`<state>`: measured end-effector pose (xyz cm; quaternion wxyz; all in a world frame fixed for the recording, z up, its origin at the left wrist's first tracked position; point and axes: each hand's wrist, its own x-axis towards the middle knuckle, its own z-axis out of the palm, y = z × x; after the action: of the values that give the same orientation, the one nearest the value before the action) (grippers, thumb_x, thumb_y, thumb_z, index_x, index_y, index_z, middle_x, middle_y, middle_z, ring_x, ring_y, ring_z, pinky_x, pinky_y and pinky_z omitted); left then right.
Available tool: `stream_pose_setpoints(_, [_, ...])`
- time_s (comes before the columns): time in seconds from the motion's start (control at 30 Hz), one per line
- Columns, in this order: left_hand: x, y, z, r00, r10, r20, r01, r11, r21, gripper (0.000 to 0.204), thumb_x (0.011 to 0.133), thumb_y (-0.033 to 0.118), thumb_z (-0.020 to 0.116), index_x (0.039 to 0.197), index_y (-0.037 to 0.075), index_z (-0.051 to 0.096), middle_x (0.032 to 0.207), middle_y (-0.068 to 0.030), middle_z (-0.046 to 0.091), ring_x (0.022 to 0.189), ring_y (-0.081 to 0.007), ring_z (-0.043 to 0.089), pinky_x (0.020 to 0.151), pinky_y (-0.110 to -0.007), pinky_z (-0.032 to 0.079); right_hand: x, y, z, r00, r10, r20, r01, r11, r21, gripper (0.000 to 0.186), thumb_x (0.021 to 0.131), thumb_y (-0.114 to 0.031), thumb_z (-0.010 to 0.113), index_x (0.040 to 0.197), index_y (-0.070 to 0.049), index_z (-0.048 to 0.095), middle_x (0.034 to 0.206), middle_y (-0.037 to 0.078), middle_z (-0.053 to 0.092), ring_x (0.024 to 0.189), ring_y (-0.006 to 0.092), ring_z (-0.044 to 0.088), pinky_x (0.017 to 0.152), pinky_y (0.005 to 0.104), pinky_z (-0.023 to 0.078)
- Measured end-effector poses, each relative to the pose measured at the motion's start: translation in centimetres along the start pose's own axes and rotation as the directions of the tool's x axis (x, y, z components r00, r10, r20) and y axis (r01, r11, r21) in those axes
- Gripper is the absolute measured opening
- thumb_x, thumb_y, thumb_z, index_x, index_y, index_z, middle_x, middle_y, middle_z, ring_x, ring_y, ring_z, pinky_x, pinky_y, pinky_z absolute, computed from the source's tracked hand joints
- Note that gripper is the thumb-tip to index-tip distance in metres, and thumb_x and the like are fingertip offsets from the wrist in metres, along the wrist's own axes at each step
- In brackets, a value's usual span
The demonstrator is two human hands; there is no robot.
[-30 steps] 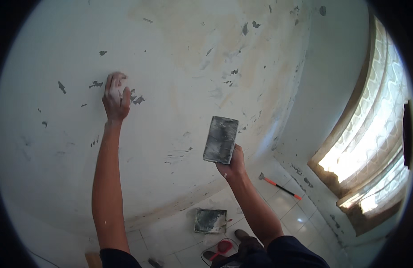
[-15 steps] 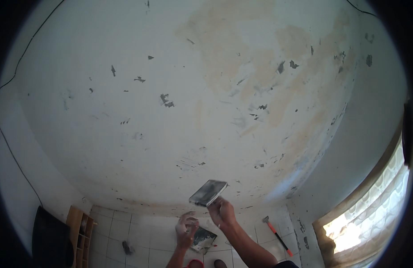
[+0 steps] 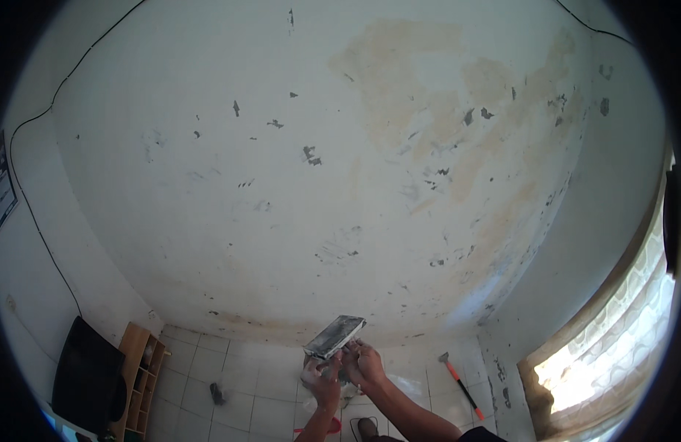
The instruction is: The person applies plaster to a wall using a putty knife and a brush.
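Observation:
Held up before the lower part of the wall is a flat rectangular block (image 3: 336,337), dusty dark grey on its face with pale edges, like a sanding block or float. My right hand (image 3: 364,365) grips it from underneath, fingers curled at its lower right side. At the block's near left corner, my left hand (image 3: 323,380) has its fingers bent against the edge. The hands cover part of the block's underside. The white wall (image 3: 281,221) beyond carries dark chips, scrapes and beige patches.
A scraper with an orange and black handle (image 3: 462,385) lies on the tiled floor at right. A dark object (image 3: 217,394) lies on the tiles at left, near a wooden shelf (image 3: 143,379) and a black screen (image 3: 86,376). A red item (image 3: 334,426) sits by my foot. Right stands a curtained window (image 3: 605,353).
My left hand has risen from beside the block to its near corner. The block has dropped slightly and shifted left with my right hand. The view has turned a little to the left.

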<state>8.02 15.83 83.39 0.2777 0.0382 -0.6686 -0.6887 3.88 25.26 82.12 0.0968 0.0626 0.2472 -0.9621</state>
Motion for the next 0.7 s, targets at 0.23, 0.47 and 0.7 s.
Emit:
stream_pose_setpoints(0.23, [-1.9, -2.1, -6.4, 0.994, -0.104, 0.018, 0.105, 0.994, -0.030, 0.026, 0.096, 0.022, 0.065, 0.105, -0.003, 0.068, 0.104, -0.0099, 0.069, 0.088, -0.0207, 0.064, 0.076, -0.032, 0.050, -4.8, 3.6, 1.5, 1.000, -0.013, -0.008, 0.012, 0.992, -0.129, 0.029, 0.100, -0.004, 0.056, 0.127, 0.006, 0.049, 0.118, 0.014, 0.063, 0.112, 0.0259, 0.063, 0.102, 0.0424, 0.052])
stream_pose_setpoints(0.47, [-4.9, -7.8, -8.5, 0.954, -0.299, 0.034, 0.297, 0.920, -0.257, 0.034, 0.101, 0.021, 0.061, 0.127, 0.000, 0.056, 0.117, -0.0085, 0.063, 0.099, -0.0160, 0.062, 0.073, -0.029, 0.053, -5.2, 5.8, -4.6, 0.996, 0.058, -0.061, -0.079, 0.885, -0.459, 0.030, 0.096, 0.003, 0.061, 0.126, 0.005, 0.056, 0.123, 0.014, 0.066, 0.113, 0.0216, 0.065, 0.101, 0.0346, 0.053])
stream_pose_setpoints(0.7, [-8.3, -15.8, -12.7, 0.846, -0.519, -0.121, 0.501, 0.852, -0.153, 0.047, 0.101, 0.034, 0.062, 0.134, 0.002, 0.050, 0.123, -0.0083, 0.060, 0.104, -0.0186, 0.061, 0.075, -0.033, 0.052, -0.7, 7.3, -19.8, 0.917, 0.391, 0.076, 0.030, 0.123, -0.992, 0.031, 0.084, -0.006, 0.070, 0.113, 0.001, 0.067, 0.104, 0.017, 0.074, 0.097, 0.0237, 0.072, 0.088, 0.0358, 0.056])
